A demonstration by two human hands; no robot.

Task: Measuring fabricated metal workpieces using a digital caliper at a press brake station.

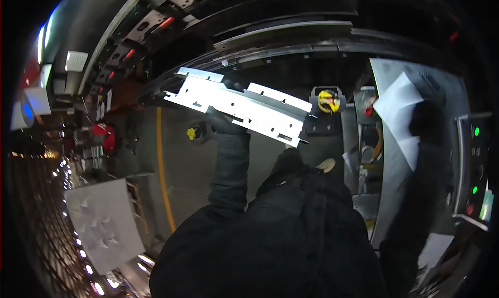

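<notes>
A bright bent sheet-metal panel (247, 110) with slots, small holes and tabbed edges hangs in front of me, tilted down to the right. My left hand (222, 122), in a dark glove, is closed around its lower edge near the middle; dark fingertips show past the upper edge. My right hand (427, 122), also dark, is off to the right over white paper sheets (399, 103) on a grey tabletop (387, 204). Its fingers blend into the shadow, so whether it touches or holds the paper is unclear.
A large dark machine with a long horizontal bed (291, 51) spans the far side. Below it stands a foot pedal (328, 101) with yellow inside. A control panel (475, 157) with green lights is at right. Metal pieces lie on a pale sheet (106, 222) at left, beyond a yellow floor line (162, 173).
</notes>
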